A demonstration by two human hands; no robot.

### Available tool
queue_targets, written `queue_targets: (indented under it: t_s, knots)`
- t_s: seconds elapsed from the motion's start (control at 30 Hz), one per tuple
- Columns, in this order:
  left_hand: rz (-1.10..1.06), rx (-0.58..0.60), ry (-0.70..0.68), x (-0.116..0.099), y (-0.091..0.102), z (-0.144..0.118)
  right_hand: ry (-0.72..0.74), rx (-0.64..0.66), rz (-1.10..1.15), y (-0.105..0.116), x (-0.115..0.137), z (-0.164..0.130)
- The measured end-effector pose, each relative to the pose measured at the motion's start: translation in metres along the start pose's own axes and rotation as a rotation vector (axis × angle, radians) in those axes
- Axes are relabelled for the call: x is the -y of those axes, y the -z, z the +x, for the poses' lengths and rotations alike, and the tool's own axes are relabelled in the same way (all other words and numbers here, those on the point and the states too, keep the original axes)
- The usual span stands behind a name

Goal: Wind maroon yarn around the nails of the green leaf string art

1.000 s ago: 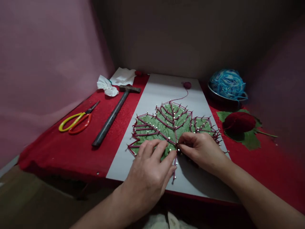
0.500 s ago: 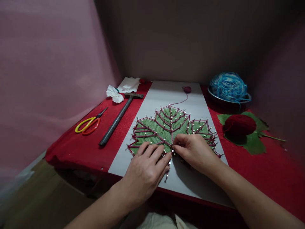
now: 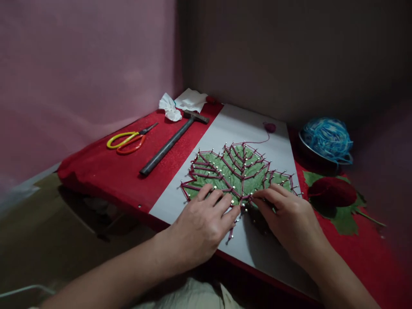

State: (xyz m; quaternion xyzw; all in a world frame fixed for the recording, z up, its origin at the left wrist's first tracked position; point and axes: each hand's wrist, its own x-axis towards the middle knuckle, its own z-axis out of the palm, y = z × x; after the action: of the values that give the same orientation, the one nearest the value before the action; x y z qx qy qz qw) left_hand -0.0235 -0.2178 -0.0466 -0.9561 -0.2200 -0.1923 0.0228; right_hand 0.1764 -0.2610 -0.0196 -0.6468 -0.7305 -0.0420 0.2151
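A green leaf [image 3: 222, 166] lies on a white board [image 3: 210, 141], ringed by several small upright nails with maroon yarn [image 3: 242, 175] strung along its edge and veins. My left hand [image 3: 207, 221] rests palm down over the leaf's lower left part, fingers spread and holding nothing. Just right of the leaf's base, my right hand [image 3: 289, 216] pinches the maroon yarn between thumb and forefinger, close to the nails. The leaf's lower right part is hidden beneath this hand. From the leaf's top, a strand runs back to a small maroon yarn ball [image 3: 270, 127].
On the red cloth [image 3: 96, 171] to the left lie scissors [image 3: 131, 143] with yellow and red handles, a hammer [image 3: 172, 145] and crumpled white tissue [image 3: 169, 107]. At right stand blue yarn [image 3: 328, 139] in a metal bowl [image 3: 305, 150] and a red yarn ball [image 3: 334, 192] on a loose leaf [image 3: 344, 221].
My right hand has moved right, away from the nails at the leaf's base, with yarn now showing at its fingertips. My left hand stays on the leaf. The camera view has turned and tilted.
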Motion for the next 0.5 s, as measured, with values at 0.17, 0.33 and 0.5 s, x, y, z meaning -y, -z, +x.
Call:
queue_targets:
  t_s: [0.17, 0.33, 0.5]
  knots:
    - [-0.016, -0.024, 0.008, 0.0003, 0.0013, 0.0000, 0.107, -0.066, -0.226, 0.0066, 0.0017, -0.0062]
    - [-0.024, 0.007, -0.005, 0.0013, 0.0013, -0.0008, 0.103, -0.062, -0.096, 0.0087, 0.0054, -0.0084]
    - [-0.019, 0.005, 0.003, 0.0009, -0.0016, -0.0015, -0.127, 0.089, 0.176, 0.0068, 0.0027, -0.0006]
